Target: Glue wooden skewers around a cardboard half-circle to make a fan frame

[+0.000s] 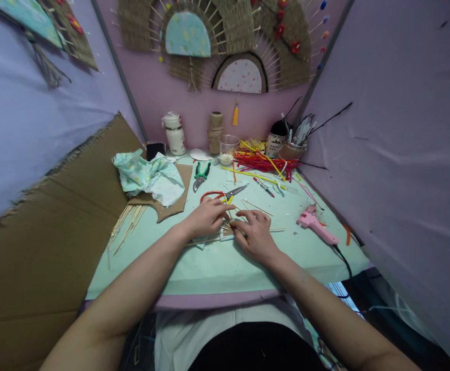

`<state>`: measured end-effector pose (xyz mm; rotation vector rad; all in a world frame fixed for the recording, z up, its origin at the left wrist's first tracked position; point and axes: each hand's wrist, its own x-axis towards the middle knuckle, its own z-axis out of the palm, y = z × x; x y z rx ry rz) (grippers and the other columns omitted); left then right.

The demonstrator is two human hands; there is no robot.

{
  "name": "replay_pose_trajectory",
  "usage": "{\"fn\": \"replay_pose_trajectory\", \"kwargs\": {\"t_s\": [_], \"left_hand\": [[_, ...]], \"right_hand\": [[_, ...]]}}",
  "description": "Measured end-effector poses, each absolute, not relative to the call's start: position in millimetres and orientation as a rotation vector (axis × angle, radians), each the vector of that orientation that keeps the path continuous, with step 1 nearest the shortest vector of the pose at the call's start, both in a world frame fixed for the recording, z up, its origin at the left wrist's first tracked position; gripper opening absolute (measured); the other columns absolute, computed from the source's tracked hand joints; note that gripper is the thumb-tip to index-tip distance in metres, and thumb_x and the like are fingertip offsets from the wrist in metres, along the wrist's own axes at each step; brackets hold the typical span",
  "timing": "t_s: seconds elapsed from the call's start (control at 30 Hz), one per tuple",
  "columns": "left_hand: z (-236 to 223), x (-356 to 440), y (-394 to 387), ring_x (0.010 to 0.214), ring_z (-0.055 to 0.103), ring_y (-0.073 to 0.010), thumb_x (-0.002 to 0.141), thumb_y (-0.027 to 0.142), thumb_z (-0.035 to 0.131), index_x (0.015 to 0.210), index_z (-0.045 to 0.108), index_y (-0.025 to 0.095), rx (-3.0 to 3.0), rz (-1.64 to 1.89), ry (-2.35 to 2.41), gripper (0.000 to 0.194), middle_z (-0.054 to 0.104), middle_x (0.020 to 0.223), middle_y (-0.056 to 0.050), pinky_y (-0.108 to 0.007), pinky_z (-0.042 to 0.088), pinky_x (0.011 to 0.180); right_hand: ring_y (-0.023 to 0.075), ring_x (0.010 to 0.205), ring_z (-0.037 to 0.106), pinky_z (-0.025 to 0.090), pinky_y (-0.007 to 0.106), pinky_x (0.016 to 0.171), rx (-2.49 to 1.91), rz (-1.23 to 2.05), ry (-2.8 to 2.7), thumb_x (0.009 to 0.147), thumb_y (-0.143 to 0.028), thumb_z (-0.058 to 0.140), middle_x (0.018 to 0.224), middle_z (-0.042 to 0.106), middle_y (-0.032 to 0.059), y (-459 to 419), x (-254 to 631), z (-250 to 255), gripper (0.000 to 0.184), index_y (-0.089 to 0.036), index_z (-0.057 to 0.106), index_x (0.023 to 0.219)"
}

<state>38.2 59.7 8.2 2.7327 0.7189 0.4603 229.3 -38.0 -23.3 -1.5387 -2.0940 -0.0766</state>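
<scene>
Near the middle of the table, both hands work at a small brown cardboard piece (228, 231) with thin wooden sticks (256, 207) fanning out around it. My left hand (208, 217) reaches in from the left, fingertips closed at the inner end of a stick. My right hand (256, 234) has thumb and fingers bent onto the cardboard's right side. The fingers partly hide the contact points. Just beyond lie orange-handled scissors (234, 192), blades pointing right. A pale blue strip (227, 238) lies by the cardboard's lower edge.
A pink glue gun (317, 226) lies at right, its cord over the edge. Green-handled pruners (200, 178), patterned cloth (147, 175) and more sticks (132, 224) are at left. Red pipe cleaners (261, 162), twine (216, 134) and a white bottle (175, 135) stand behind. Large cardboard (54, 226) leans left.
</scene>
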Motion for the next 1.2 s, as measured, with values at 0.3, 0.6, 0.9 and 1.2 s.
{"fn": "replay_pose_trajectory", "kwargs": {"t_s": [0.3,0.6,0.9,1.2], "left_hand": [[6.8,38.3,60.6,0.114,0.059,-0.0236,0.079,0.009,0.047,0.134,0.056,0.022,2.726,0.477,0.712,0.057,0.072,0.109,-0.007,-0.042,0.037,0.103],[6.7,38.5,60.5,0.112,0.059,-0.0235,0.079,0.008,0.047,0.133,0.057,0.020,2.722,0.489,0.698,0.056,0.072,0.107,-0.007,-0.042,0.037,0.102],[7.1,39.4,60.6,0.113,0.059,-0.0236,0.079,0.008,0.048,0.130,0.059,0.020,2.702,0.480,0.716,0.054,0.073,0.107,-0.006,-0.042,0.037,0.103],[5.8,39.4,61.2,0.112,0.059,-0.0235,0.080,0.009,0.047,0.129,0.060,0.019,2.710,0.484,0.711,0.052,0.073,0.107,-0.008,-0.042,0.037,0.102]], "right_hand": [[0.0266,0.116,0.044,0.028,0.045,0.094,-1.525,-0.084,-2.089,0.091,-0.025,0.057,0.123,0.064,0.0053,-37.1,229.4,-24.8,0.019,-0.028,0.074,0.100],[0.0263,0.117,0.044,0.027,0.045,0.095,-1.516,-0.067,-2.088,0.091,-0.025,0.057,0.123,0.064,0.0051,-37.1,229.5,-24.6,0.019,-0.028,0.073,0.100],[0.0259,0.117,0.045,0.026,0.044,0.095,-1.522,-0.069,-2.091,0.093,-0.026,0.057,0.123,0.065,0.0051,-36.9,229.7,-24.5,0.019,-0.028,0.073,0.101],[0.0263,0.117,0.045,0.026,0.045,0.095,-1.527,-0.066,-2.090,0.093,-0.027,0.057,0.124,0.065,0.0047,-36.9,229.6,-24.2,0.018,-0.029,0.074,0.100]]}}
